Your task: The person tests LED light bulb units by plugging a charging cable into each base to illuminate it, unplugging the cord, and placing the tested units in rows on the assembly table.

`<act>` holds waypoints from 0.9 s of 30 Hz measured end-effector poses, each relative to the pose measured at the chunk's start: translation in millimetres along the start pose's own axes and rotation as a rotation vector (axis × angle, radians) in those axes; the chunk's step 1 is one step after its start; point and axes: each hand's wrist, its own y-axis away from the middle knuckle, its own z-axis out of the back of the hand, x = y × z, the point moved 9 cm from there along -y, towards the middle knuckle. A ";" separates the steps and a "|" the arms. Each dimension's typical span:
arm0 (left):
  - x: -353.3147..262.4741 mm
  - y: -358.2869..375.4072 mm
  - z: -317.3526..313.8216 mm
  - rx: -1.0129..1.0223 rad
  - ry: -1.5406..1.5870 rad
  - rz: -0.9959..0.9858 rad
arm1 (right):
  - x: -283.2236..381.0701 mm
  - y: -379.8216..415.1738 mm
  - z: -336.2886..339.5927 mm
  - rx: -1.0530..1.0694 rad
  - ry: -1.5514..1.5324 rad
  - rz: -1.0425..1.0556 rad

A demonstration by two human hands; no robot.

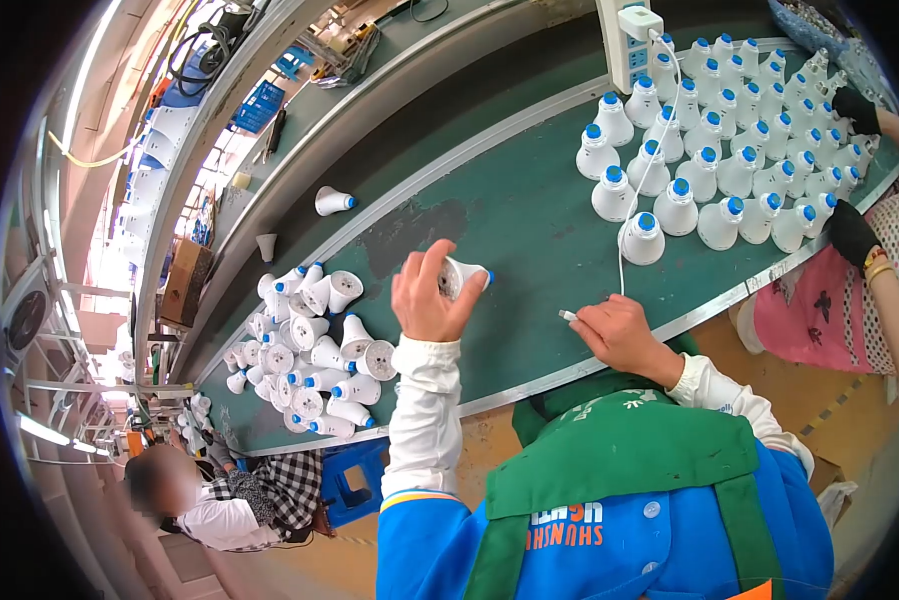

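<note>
My left hand [425, 300] grips one bulb housing [462, 277]; right hand [618, 330] pinches a cable plug [568, 316]. Relative to the housing: loose untested-looking pile [305, 350] left, upright rows [730, 150] right. I judge roughly half remain.

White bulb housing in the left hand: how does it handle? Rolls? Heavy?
Probably light: the left hand lifts the bulb housing with fingertips alone. Its tapered round shape likely rolls in an arc; several in the loose pile lie tipped. It looks like rigid plastic.

A heap of bulb housings [305, 350] lies left on the belt [510, 215], standing housings [730, 130] right.
</note>
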 end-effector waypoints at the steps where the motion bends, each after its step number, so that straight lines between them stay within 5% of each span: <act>1: -8.5 -6.9 5.7 0.001 -0.095 -0.055 | -0.5 0.7 -0.6 0.000 0.001 0.000; 5: 12.7 0.7 -41.6 0.135 -0.184 0.013 | -1.6 2.1 -0.3 -0.027 0.007 0.015; 12: -13.1 -8.0 13.7 -0.052 -0.066 0.012 | -1.1 0.6 -2.7 0.022 -0.006 0.001; 14: 22.4 13.6 -44.4 0.086 -0.165 0.031 | 1.0 2.5 -2.4 0.024 0.007 0.023; 19: 3.2 8.3 -13.5 0.084 -0.216 0.033 | 3.1 0.5 0.5 0.020 0.006 0.035; 22: 28.1 17.9 -6.1 0.036 0.306 0.343 | 1.4 0.5 0.2 0.018 -0.005 0.011; 24: 70.2 45.3 -56.1 0.035 0.998 0.453 | 7.1 -2.8 7.8 -0.033 -0.076 0.008; 26: 62.1 83.9 -101.1 0.057 1.461 0.890 | 16.5 -9.7 14.8 -0.071 -0.165 0.020; 27: 46.5 92.0 -112.5 0.131 1.528 0.936 | 25.0 -15.2 15.7 -0.080 -0.222 0.034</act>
